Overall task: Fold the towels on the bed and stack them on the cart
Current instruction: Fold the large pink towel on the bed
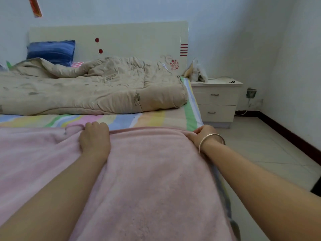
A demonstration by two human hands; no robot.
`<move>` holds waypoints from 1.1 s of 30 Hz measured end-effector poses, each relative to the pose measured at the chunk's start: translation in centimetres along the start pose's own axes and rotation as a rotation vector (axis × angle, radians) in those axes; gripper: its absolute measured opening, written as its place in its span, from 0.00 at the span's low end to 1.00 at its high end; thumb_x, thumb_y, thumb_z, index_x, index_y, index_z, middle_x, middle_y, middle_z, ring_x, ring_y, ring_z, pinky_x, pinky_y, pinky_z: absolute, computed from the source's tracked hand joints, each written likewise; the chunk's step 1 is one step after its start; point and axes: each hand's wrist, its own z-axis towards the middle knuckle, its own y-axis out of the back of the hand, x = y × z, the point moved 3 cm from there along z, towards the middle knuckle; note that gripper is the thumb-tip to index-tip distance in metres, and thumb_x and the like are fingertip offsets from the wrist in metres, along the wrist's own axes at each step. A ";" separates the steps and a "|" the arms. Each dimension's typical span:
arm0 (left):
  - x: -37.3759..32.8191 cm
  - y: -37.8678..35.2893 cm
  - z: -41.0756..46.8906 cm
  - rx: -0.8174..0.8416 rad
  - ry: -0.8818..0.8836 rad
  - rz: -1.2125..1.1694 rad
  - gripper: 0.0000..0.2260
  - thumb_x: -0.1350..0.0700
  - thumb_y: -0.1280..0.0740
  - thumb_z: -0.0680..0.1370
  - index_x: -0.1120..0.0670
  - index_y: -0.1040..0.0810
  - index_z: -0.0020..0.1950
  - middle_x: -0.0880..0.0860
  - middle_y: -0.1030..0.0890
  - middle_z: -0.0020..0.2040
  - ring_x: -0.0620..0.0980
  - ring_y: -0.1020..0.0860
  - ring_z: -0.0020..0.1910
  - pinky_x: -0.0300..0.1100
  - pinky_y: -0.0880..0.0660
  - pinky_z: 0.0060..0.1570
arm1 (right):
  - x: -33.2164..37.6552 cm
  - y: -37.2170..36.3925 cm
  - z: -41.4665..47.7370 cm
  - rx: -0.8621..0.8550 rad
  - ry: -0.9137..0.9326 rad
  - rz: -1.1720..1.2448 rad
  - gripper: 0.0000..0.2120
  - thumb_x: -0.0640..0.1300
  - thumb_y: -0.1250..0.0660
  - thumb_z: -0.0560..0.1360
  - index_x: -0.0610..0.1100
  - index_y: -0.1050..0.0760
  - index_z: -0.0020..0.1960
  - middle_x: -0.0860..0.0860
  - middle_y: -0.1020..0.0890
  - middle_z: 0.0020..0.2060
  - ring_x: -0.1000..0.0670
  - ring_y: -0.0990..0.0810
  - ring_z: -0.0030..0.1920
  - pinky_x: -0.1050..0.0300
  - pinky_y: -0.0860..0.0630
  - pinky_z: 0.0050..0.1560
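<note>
The pink towel (pixel 152 180) lies spread on the bed (pixel 194 101), its far hem running between the two hands. The left hand (pixel 94 138) curls its fingers over that hem. The right hand (pixel 198 134), a bangle (pixel 211 139) at its wrist, pinches the hem's corner at the bed's side edge. Just beyond both hands is a strip of sheet (pixel 121 120), then a quilt (pixel 86 91). Right of the right hand lies floor (pixel 260 145), with a nightstand (pixel 217 100) farther off.
</note>
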 end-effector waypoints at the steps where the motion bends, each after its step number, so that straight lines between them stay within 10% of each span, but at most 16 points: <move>1: -0.1 -0.2 -0.1 -0.014 -0.002 -0.019 0.11 0.65 0.44 0.79 0.59 0.26 0.58 0.58 0.23 0.55 0.58 0.27 0.58 0.46 0.29 0.45 | 0.0 0.0 -0.2 -0.015 -0.013 -0.022 0.19 0.63 0.27 0.66 0.47 0.23 0.37 0.46 0.18 0.39 0.42 0.21 0.42 0.56 0.27 0.43; 6: 0.5 1.6 -2.1 -0.185 -0.186 0.047 0.11 0.69 0.38 0.73 0.62 0.26 0.54 0.63 0.27 0.56 0.62 0.27 0.51 0.50 0.30 0.39 | -0.6 1.9 -2.5 0.133 -0.197 0.271 0.41 0.66 0.27 0.58 0.42 0.26 0.63 0.45 0.19 0.53 0.42 0.18 0.50 0.49 0.21 0.53; 10: 2.2 6.0 -7.5 -0.222 -0.332 -0.075 0.20 0.73 0.32 0.64 0.62 0.24 0.55 0.63 0.25 0.62 0.64 0.24 0.47 0.49 0.31 0.32 | -0.8 5.4 -7.9 0.283 -0.251 0.551 0.20 0.47 0.28 0.74 0.38 0.25 0.61 0.45 0.17 0.42 0.49 0.18 0.35 0.57 0.19 0.35; 17: 5.4 15.5 -23.6 0.039 -0.458 -0.734 0.15 0.62 0.36 0.73 0.49 0.24 0.58 0.48 0.24 0.56 0.52 0.21 0.50 0.47 0.24 0.43 | -1.9 6.1 -21.5 0.496 -0.421 0.494 0.20 0.49 0.34 0.78 0.39 0.30 0.65 0.44 0.20 0.43 0.49 0.21 0.33 0.60 0.23 0.26; 24: 8.3 22.4 -34.2 0.244 -0.651 -0.789 0.22 0.44 0.46 0.75 0.48 0.23 0.64 0.48 0.23 0.64 0.48 0.25 0.62 0.33 0.35 0.61 | -2.5 7.4 -32.1 0.489 -0.457 0.521 0.09 0.47 0.36 0.79 0.41 0.28 0.52 0.45 0.23 0.38 0.49 0.23 0.33 0.63 0.25 0.22; 27: 9.8 24.4 -38.1 0.346 -0.662 -0.773 0.29 0.39 0.50 0.73 0.46 0.27 0.69 0.45 0.29 0.71 0.44 0.31 0.68 0.30 0.42 0.65 | -3.1 9.3 -33.6 0.298 -0.398 0.455 0.14 0.45 0.31 0.76 0.36 0.24 0.56 0.42 0.20 0.44 0.44 0.20 0.39 0.52 0.18 0.36; 33: 12.9 25.1 -43.7 0.310 -0.681 -0.657 0.26 0.40 0.45 0.76 0.48 0.26 0.70 0.51 0.29 0.72 0.52 0.27 0.68 0.47 0.34 0.69 | -2.4 11.1 -38.7 0.419 -0.432 0.479 0.15 0.50 0.36 0.80 0.37 0.25 0.53 0.44 0.21 0.39 0.48 0.21 0.34 0.60 0.22 0.24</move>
